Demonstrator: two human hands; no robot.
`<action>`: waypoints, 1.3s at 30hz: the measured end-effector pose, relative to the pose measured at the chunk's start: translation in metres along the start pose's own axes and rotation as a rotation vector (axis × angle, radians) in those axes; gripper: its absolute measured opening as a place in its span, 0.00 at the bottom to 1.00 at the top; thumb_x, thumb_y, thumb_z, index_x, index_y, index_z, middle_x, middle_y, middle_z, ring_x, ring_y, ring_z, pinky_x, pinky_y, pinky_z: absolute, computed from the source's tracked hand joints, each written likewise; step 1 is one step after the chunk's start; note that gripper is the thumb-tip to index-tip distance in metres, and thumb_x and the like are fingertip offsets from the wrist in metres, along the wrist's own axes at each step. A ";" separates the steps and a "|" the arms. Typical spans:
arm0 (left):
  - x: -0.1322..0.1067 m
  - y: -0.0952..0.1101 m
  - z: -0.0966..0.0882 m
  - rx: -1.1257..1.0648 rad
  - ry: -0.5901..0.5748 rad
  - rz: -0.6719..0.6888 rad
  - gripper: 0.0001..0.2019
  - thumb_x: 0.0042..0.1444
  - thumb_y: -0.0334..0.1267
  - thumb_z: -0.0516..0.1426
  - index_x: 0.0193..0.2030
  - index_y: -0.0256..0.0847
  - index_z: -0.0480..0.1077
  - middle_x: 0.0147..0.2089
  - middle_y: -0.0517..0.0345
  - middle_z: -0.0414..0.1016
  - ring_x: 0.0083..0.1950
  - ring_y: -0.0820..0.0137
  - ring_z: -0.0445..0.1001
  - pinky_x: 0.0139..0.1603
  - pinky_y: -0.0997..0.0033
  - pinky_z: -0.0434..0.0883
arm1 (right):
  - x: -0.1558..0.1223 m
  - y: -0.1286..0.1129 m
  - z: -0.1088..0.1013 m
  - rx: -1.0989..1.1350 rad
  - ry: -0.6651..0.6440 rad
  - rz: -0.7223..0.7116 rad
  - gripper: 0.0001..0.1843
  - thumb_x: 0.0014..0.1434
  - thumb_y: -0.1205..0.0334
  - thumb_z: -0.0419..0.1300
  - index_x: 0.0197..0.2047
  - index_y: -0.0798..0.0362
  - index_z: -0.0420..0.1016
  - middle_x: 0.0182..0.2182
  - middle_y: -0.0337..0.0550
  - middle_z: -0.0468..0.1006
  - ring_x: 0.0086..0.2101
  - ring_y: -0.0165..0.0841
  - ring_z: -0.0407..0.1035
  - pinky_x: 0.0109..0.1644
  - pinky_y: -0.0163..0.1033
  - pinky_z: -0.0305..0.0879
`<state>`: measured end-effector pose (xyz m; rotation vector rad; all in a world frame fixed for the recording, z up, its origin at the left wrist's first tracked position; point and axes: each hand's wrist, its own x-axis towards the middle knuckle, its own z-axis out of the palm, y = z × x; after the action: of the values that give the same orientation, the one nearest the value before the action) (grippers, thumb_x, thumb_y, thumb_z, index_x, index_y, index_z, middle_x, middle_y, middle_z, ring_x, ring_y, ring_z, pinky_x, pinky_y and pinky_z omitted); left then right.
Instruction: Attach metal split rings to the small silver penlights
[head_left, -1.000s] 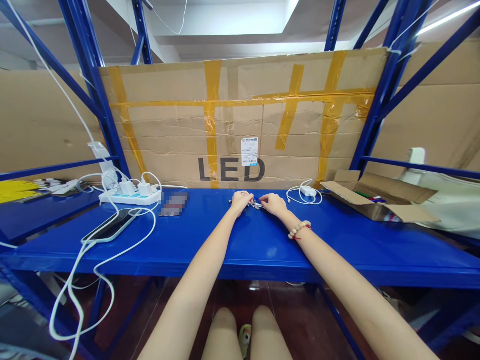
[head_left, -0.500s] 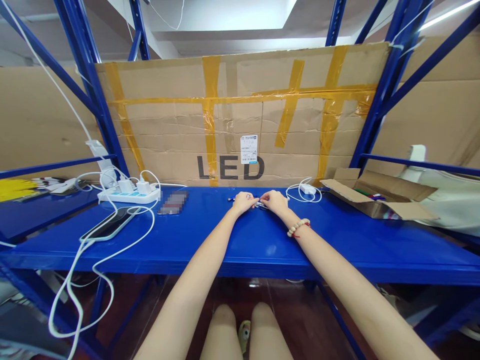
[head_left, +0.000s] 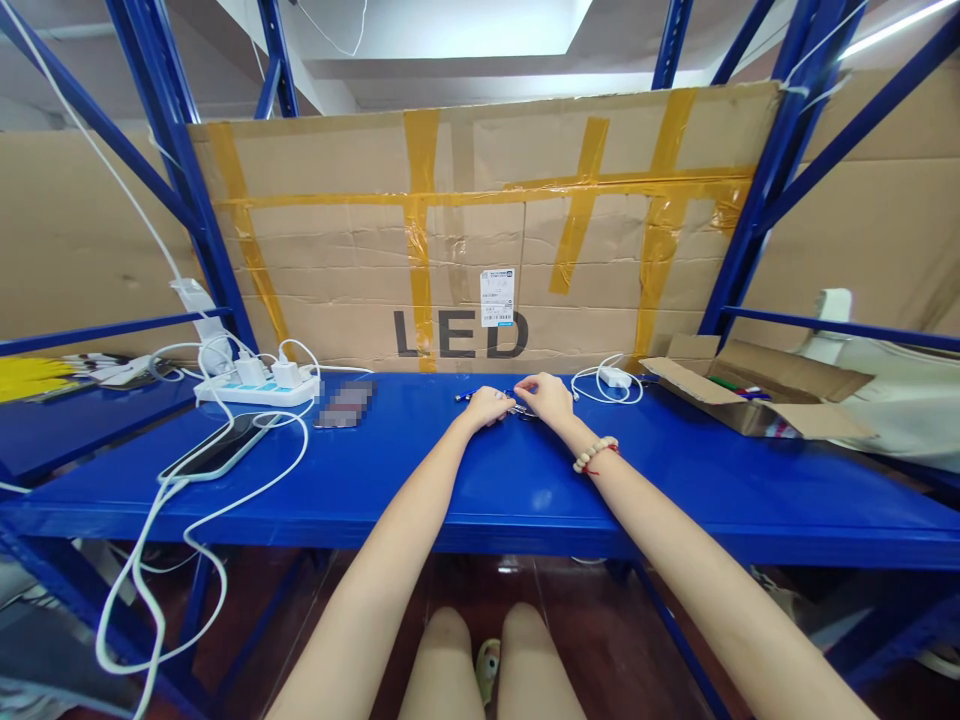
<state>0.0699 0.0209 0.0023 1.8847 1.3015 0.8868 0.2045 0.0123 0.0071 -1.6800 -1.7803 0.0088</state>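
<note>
My left hand (head_left: 489, 406) rests over the middle of the blue tabletop (head_left: 525, 480), fingers closed round something small. Beside it, my right hand (head_left: 546, 398) pinches thumb and fingertips together close to the left fingers; what they hold is too small to name. Small shiny metal pieces (head_left: 523, 410) lie between and under the two hands, partly covered by the fingers. A thin blue object with a silvery end (head_left: 463, 398) sticks out left of my left hand. A beaded bracelet (head_left: 596, 455) is on my right wrist.
At left are a white power strip (head_left: 259, 392) with chargers, a phone (head_left: 217, 450) and loose white cables (head_left: 217, 535). A blurred flat item (head_left: 345, 405) lies nearby. To the right are a white charger (head_left: 615, 377) and an open carton (head_left: 750, 395). Taped cardboard (head_left: 337, 250) stands behind.
My right hand has shifted slightly up and left, its fingers lifting a little off the metal pieces. The left hand stays nearly still.
</note>
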 end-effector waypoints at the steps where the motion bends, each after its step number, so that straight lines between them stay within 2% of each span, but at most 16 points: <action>1: 0.000 0.001 0.000 -0.004 -0.036 0.004 0.16 0.47 0.34 0.54 0.12 0.39 0.57 0.11 0.65 0.57 0.13 0.78 0.53 0.18 0.76 0.53 | 0.000 0.000 0.000 0.007 0.023 -0.011 0.10 0.55 0.58 0.57 0.37 0.48 0.78 0.36 0.39 0.78 0.37 0.32 0.70 0.37 0.33 0.62; 6: 0.001 0.001 0.001 0.101 -0.085 0.041 0.17 0.46 0.36 0.55 0.11 0.39 0.58 0.11 0.63 0.58 0.14 0.78 0.54 0.17 0.75 0.52 | 0.002 -0.001 0.004 0.055 0.108 -0.074 0.10 0.56 0.57 0.56 0.36 0.49 0.78 0.36 0.39 0.78 0.35 0.31 0.69 0.36 0.33 0.61; 11: 0.005 -0.004 0.002 0.121 -0.089 0.053 0.16 0.46 0.36 0.55 0.11 0.39 0.58 0.11 0.63 0.59 0.15 0.77 0.55 0.18 0.75 0.52 | 0.002 -0.004 0.005 0.110 0.101 -0.148 0.10 0.56 0.57 0.56 0.36 0.50 0.78 0.35 0.39 0.78 0.33 0.30 0.69 0.35 0.33 0.61; 13: 0.007 -0.006 0.002 0.092 -0.055 0.052 0.17 0.46 0.35 0.55 0.11 0.39 0.56 0.10 0.64 0.55 0.15 0.77 0.54 0.19 0.75 0.51 | 0.001 -0.006 0.005 0.150 0.092 -0.160 0.11 0.56 0.57 0.56 0.36 0.50 0.78 0.35 0.38 0.78 0.33 0.29 0.69 0.36 0.33 0.61; 17: 0.007 -0.008 0.002 0.128 0.094 0.111 0.19 0.45 0.33 0.56 0.10 0.39 0.51 0.10 0.66 0.49 0.17 0.78 0.50 0.21 0.74 0.48 | -0.001 -0.008 0.003 0.161 0.103 -0.141 0.10 0.56 0.57 0.56 0.36 0.49 0.77 0.35 0.37 0.79 0.33 0.30 0.69 0.35 0.33 0.61; 23: 0.004 -0.008 -0.004 0.276 0.264 0.149 0.16 0.45 0.35 0.55 0.10 0.39 0.57 0.14 0.61 0.57 0.22 0.73 0.58 0.24 0.73 0.49 | -0.001 -0.010 0.002 0.227 0.140 -0.133 0.11 0.55 0.56 0.55 0.36 0.50 0.77 0.36 0.39 0.79 0.32 0.30 0.70 0.36 0.33 0.62; 27: 0.002 -0.004 -0.009 0.296 0.399 0.143 0.15 0.49 0.38 0.53 0.13 0.39 0.61 0.17 0.58 0.63 0.25 0.71 0.62 0.25 0.73 0.51 | 0.001 -0.012 0.005 0.341 0.160 -0.225 0.11 0.55 0.57 0.56 0.35 0.52 0.77 0.34 0.40 0.79 0.32 0.30 0.70 0.37 0.33 0.63; 33: -0.001 -0.002 -0.012 0.335 0.401 0.135 0.12 0.51 0.36 0.52 0.18 0.39 0.67 0.24 0.54 0.72 0.29 0.69 0.66 0.27 0.73 0.53 | 0.004 -0.015 0.013 0.560 0.096 -0.260 0.13 0.51 0.56 0.58 0.32 0.56 0.77 0.31 0.44 0.79 0.28 0.30 0.70 0.34 0.34 0.65; 39: -0.002 0.000 -0.011 0.368 0.395 0.113 0.08 0.49 0.35 0.55 0.22 0.41 0.72 0.30 0.53 0.76 0.36 0.65 0.70 0.31 0.74 0.57 | 0.009 -0.009 0.014 0.675 -0.005 -0.263 0.14 0.47 0.54 0.61 0.29 0.58 0.77 0.30 0.46 0.79 0.29 0.32 0.71 0.36 0.36 0.67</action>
<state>0.0598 0.0204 0.0080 2.1524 1.7007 1.1883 0.1907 0.0247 0.0043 -0.9626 -1.7249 0.4458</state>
